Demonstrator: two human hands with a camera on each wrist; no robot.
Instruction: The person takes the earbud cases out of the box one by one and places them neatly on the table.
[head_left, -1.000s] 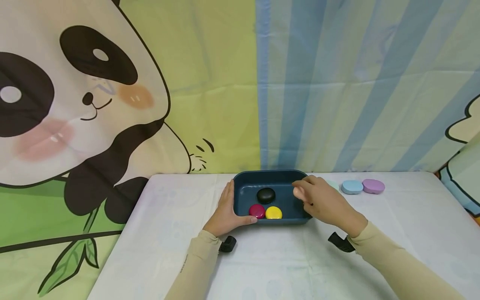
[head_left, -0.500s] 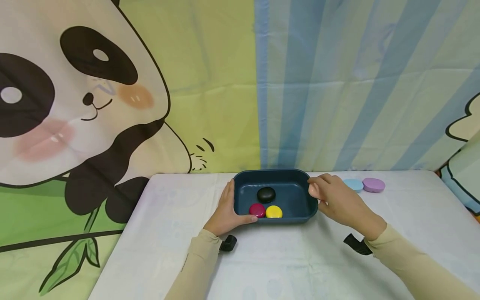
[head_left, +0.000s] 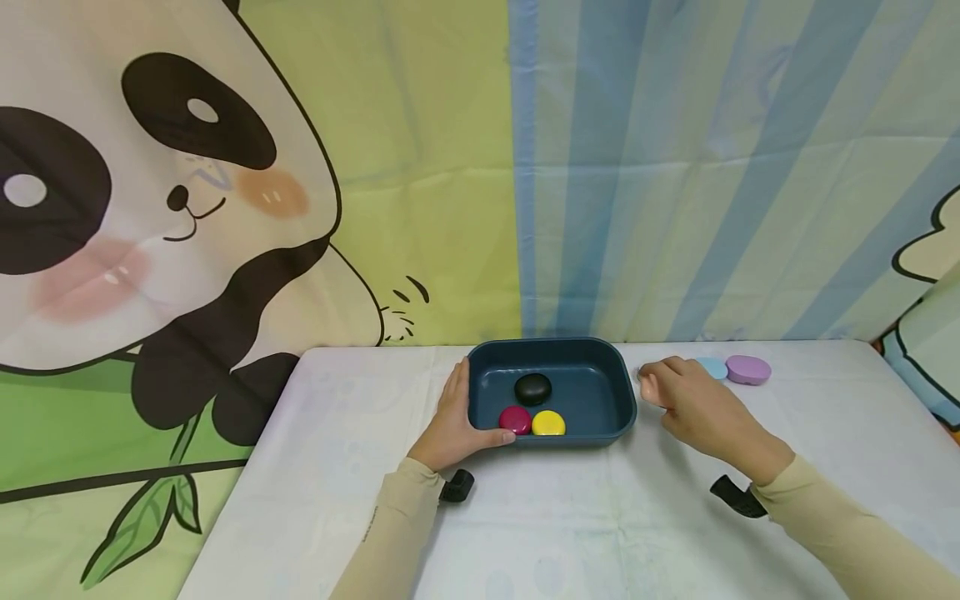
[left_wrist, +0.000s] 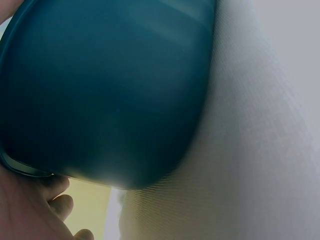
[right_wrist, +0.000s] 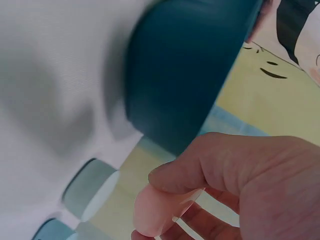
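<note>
Tray [head_left: 592, 383] touches left hand [head_left: 459, 421]; sleeve lettering [head_left: 371, 524] is illegible.

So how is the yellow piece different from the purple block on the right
The yellow piece looks nearly round; the purple block is a longer oval. The yellow piece is glossy, while the purple block looks duller. The yellow piece lies in the dark blue tray; the purple block is on the white table. Neither is held.
</note>
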